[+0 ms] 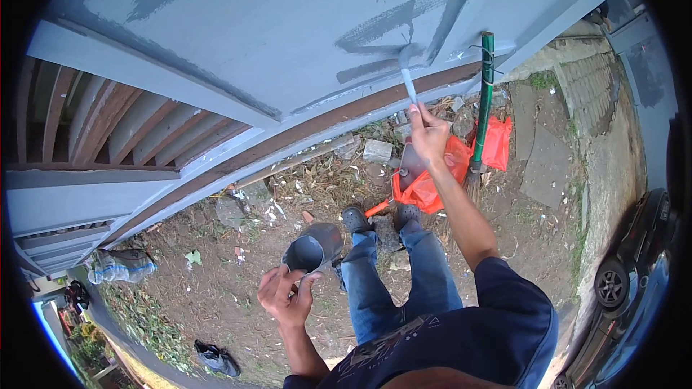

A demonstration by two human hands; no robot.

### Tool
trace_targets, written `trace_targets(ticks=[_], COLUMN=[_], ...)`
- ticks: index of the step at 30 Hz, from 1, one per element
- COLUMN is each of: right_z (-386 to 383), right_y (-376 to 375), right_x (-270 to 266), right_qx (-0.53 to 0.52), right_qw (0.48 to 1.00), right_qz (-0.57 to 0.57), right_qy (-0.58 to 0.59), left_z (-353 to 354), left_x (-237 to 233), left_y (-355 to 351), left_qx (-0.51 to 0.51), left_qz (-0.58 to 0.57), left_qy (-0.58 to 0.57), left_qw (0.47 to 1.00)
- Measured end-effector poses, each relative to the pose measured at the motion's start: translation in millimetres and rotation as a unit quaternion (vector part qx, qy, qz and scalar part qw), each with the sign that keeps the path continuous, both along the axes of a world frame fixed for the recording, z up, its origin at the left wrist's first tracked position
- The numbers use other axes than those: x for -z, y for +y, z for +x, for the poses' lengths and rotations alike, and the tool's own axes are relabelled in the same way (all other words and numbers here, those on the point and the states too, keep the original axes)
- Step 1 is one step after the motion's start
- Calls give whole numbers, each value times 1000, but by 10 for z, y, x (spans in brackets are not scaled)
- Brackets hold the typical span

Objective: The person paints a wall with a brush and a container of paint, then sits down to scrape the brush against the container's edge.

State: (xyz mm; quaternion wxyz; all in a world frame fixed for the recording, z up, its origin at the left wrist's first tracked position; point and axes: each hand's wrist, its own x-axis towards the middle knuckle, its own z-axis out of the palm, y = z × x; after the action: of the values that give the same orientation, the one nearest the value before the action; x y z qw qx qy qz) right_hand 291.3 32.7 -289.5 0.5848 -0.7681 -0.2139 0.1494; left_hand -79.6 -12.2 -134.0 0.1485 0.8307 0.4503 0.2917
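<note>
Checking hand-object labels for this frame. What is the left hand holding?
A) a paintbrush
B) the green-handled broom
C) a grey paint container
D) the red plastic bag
C: the left hand grips the grey paint container, while the right hand holds the paintbrush up to the grey panel. The green-handled broom leans there untouched, and the red plastic bag lies on the ground.

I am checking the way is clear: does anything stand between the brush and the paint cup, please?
Nothing visible does. The right hand holds the brush against the grey panel, and the left hand holds the cup lower down, with open air between them.
</note>
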Motion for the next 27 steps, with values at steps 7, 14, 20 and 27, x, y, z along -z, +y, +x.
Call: trace_targets(ticks=[7,14,20,27], right_z=[-633,775,353,-887], right_y=[85,-253,-313,86], right_x=[-252,-314,-328,-1065], right_qx=[-152,115,49,-336], right_qw=[984,986,997,940], right_qz=[78,114,40,51], right_qy=[-42,35,-50,-27], left_z=[124,118,225,260], left_x=[-32,30,10,-332], left_y=[64,73,30,14], left_qx=[11,9,6,34], left_qz=[16,-9,-20,21], left_qy=[-15,-14,-15,-36], left_qw=[1000,1000,1000,999])
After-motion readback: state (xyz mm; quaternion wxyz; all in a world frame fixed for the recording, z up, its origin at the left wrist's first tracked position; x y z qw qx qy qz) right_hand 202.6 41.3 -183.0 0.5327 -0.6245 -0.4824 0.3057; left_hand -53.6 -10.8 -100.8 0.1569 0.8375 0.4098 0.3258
